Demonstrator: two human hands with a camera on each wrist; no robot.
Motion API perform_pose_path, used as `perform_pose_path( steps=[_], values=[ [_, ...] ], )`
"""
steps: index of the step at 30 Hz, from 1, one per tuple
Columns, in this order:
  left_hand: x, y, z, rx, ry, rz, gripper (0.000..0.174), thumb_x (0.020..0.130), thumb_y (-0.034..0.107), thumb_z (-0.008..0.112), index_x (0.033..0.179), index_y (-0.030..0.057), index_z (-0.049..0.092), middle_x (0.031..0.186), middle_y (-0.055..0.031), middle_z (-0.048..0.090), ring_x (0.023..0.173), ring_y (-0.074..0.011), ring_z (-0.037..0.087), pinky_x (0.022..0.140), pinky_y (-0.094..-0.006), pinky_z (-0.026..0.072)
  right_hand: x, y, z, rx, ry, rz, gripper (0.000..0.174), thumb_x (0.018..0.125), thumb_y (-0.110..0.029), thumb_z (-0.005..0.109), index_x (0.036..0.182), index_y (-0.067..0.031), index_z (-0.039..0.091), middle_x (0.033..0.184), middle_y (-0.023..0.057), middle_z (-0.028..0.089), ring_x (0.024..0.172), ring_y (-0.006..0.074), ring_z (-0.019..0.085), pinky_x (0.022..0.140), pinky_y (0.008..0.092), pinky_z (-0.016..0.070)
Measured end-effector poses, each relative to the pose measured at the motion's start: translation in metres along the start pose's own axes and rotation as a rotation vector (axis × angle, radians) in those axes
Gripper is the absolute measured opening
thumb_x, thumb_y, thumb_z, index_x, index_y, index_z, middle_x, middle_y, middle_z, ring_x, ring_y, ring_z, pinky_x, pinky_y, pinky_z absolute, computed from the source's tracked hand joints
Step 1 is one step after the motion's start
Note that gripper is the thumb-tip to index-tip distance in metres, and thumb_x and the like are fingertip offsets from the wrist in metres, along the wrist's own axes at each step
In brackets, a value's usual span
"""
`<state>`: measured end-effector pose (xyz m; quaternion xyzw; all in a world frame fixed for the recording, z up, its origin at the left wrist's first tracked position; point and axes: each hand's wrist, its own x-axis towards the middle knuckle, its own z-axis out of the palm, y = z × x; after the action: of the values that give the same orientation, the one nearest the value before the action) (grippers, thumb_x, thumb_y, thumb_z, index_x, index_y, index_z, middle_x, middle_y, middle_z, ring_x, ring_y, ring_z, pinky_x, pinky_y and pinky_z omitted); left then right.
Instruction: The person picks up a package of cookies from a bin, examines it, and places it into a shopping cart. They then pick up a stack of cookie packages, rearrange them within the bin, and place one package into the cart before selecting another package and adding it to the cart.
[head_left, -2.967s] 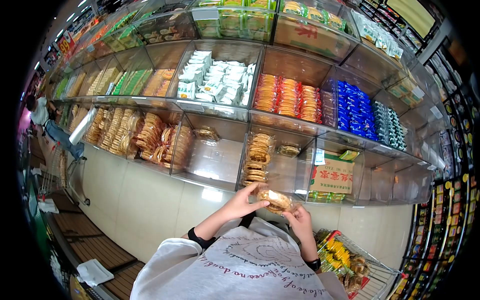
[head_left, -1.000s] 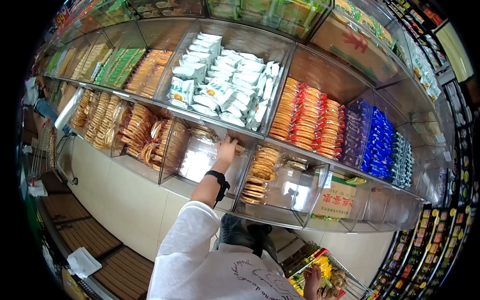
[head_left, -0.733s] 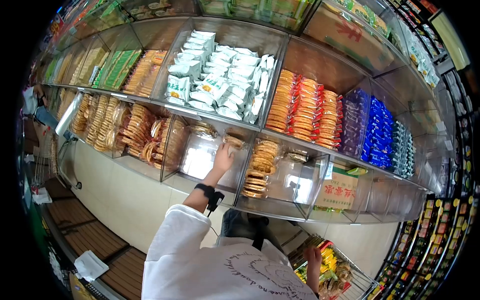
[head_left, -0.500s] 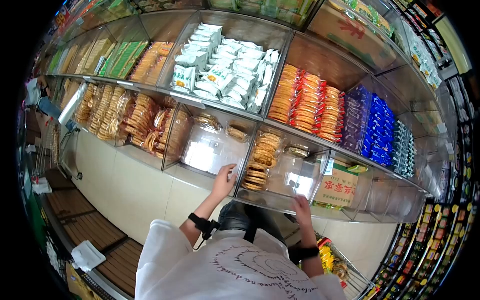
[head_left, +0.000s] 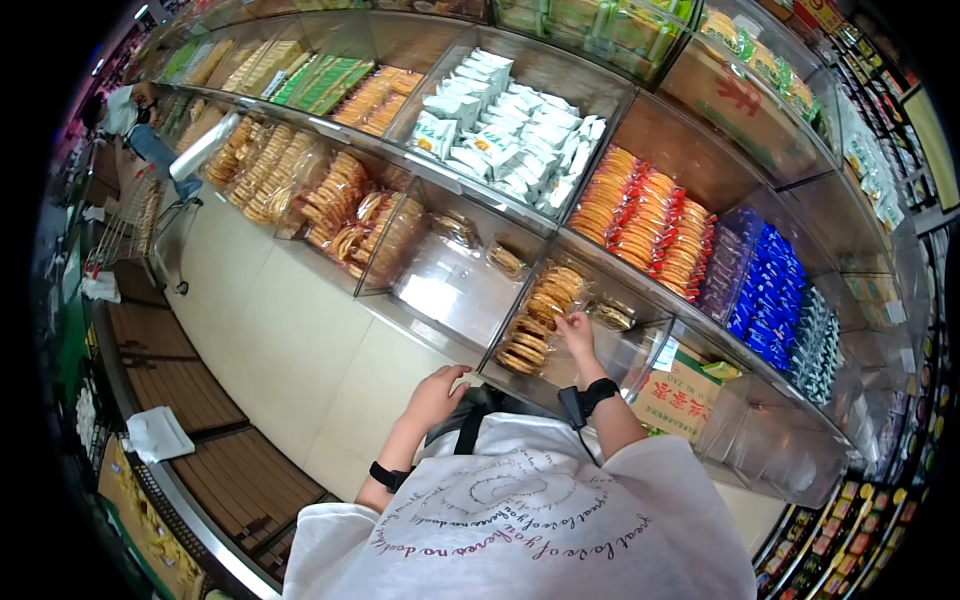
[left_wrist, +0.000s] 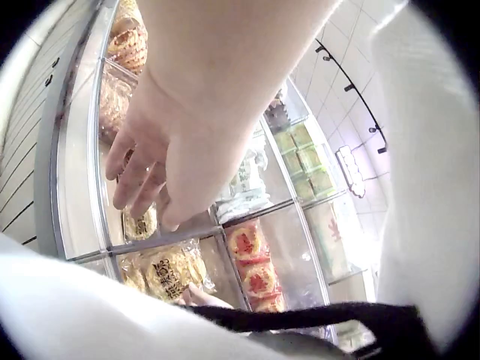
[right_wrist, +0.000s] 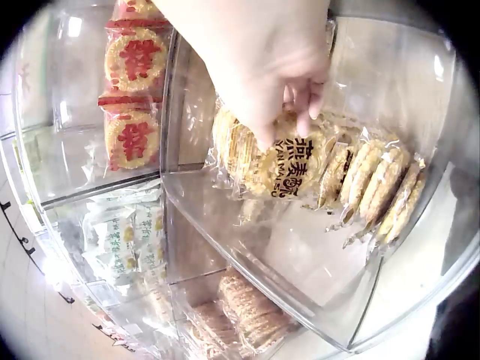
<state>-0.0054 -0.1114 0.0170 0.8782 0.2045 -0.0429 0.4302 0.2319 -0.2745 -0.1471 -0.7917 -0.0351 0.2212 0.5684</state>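
My right hand [head_left: 577,338] reaches into a clear bin and, in the right wrist view, curls thumb and fingers at the top of a biscuit packet [right_wrist: 289,166] with dark printed characters. That packet belongs to a row of wrapped round biscuits [head_left: 530,345] along the bin's left side. Another packet [head_left: 610,315] lies flat behind it. My left hand [head_left: 432,398] hangs before the bins' front edge, fingers loosely extended and holding nothing; the left wrist view shows its relaxed fingers [left_wrist: 142,180]. In the neighbouring bin [head_left: 440,290] two packets lie at the back, one of them a biscuit packet [head_left: 507,258].
Clear dividers [head_left: 515,300] separate the bins. Behind stand white packets [head_left: 500,130], red-wrapped biscuits [head_left: 650,225] and blue packets [head_left: 768,280]. A cardboard box [head_left: 680,395] fills a bin at right. A person [head_left: 135,125] and a shopping cart [head_left: 140,225] are at far left.
Both hands held a biscuit packet; the left hand then set a packet in the left bin, let go and drew back. The right hand has moved from near the cart to the biscuit row.
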Motion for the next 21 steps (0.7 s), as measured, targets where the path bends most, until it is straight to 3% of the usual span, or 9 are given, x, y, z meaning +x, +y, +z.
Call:
perform_pose_path(
  steps=[2,3,6,8,10,13,15,18,21],
  values=[
    [-0.003,0.001,0.003,-0.029,0.046,-0.026,0.024,0.075,0.016,0.049,0.097,0.0078,0.049,0.089,-0.0113,0.053,0.079,-0.0236,0.053,0.067,-0.0311,0.0424,-0.002,-0.003,-0.005,-0.040,-0.105,-0.133,0.026,0.068,-0.015,0.062,0.074,-0.0044,0.040,0.065,0.0016,0.042,0.056,0.0101,0.043,0.048,0.0226,0.0392],
    [-0.003,0.002,0.005,-0.028,0.049,-0.032,0.024,0.075,0.016,0.049,0.097,0.0078,0.049,0.089,-0.0113,0.053,0.079,-0.0236,0.053,0.067,-0.0311,0.0424,-0.023,-0.041,-0.010,-0.131,-0.125,-0.187,0.023,0.065,-0.012,0.062,0.065,-0.0042,0.040,0.065,0.0026,0.043,0.057,0.0116,0.043,0.051,0.0249,0.0380],
    [0.011,0.011,0.011,-0.062,0.077,-0.004,0.026,0.075,0.016,0.050,0.099,0.0068,0.048,0.088,-0.0115,0.053,0.079,-0.0234,0.053,0.068,-0.0300,0.0421,-0.028,-0.037,-0.017,-0.352,-0.228,-0.387,0.022,0.064,-0.009,0.062,0.064,-0.0043,0.040,0.066,0.0030,0.045,0.059,0.0130,0.043,0.054,0.0269,0.0369],
    [0.027,0.022,0.018,-0.126,-0.002,0.039,0.032,0.076,0.015,0.049,0.105,0.0057,0.044,0.089,-0.0120,0.053,0.081,-0.0223,0.053,0.069,-0.0292,0.0415,-0.033,-0.032,-0.020,-0.394,-0.259,-0.378,0.021,0.065,-0.009,0.061,0.067,-0.0045,0.041,0.069,0.0034,0.046,0.058,0.0123,0.046,0.053,0.0254,0.0385],
    [0.051,0.027,0.035,-0.439,-0.174,-0.016,0.041,0.077,0.015,0.048,0.114,0.0058,0.034,0.090,-0.0131,0.053,0.082,-0.0217,0.053,0.070,-0.0296,0.0411,-0.036,-0.022,-0.019,-0.261,-0.306,-0.312,0.021,0.067,-0.009,0.060,0.071,-0.0043,0.041,0.071,0.0037,0.046,0.058,0.0115,0.049,0.052,0.0233,0.0400],
    [0.093,0.018,0.078,-0.441,-0.188,0.004,0.051,0.077,0.016,0.048,0.121,0.0091,0.024,0.094,-0.0141,0.052,0.082,-0.0223,0.053,0.069,-0.0308,0.0408,-0.040,-0.016,-0.019,-0.256,-0.304,-0.330,0.021,0.068,-0.008,0.059,0.078,-0.0043,0.040,0.075,0.0042,0.047,0.058,0.0110,0.051,0.052,0.0221,0.0410],
    [0.112,0.033,0.081,-0.296,-0.270,-0.094,0.057,0.076,0.018,0.049,0.123,0.0110,0.019,0.093,-0.0172,0.052,0.081,-0.0270,0.053,0.070,-0.0317,0.0407,-0.042,-0.014,-0.019,-0.234,-0.306,-0.328,0.021,0.069,-0.008,0.058,0.080,-0.0045,0.040,0.076,0.0043,0.047,0.058,0.0110,0.051,0.052,0.0223,0.0409],
    [0.129,0.029,0.096,-0.118,-0.232,-0.051,0.057,0.073,0.022,0.050,0.122,0.0100,0.022,0.086,-0.0235,0.052,0.081,-0.0347,0.051,0.066,-0.0372,0.0402,-0.041,-0.022,-0.025,-0.230,-0.388,-0.262,0.022,0.068,-0.003,0.054,0.087,-0.0053,0.041,0.082,0.0057,0.048,0.059,0.0117,0.052,0.052,0.0223,0.0411],
    [0.131,0.026,0.101,-0.029,-0.229,-0.069,0.058,0.072,0.024,0.050,0.122,0.0109,0.021,0.091,-0.0240,0.051,0.085,-0.0356,0.049,0.071,-0.0384,0.0390,-0.034,-0.034,-0.032,-0.242,-0.384,-0.196,0.031,0.066,0.001,0.048,0.095,-0.0062,0.041,0.090,0.0119,0.048,0.065,0.0190,0.052,0.059,0.0274,0.0425]
  ],
)
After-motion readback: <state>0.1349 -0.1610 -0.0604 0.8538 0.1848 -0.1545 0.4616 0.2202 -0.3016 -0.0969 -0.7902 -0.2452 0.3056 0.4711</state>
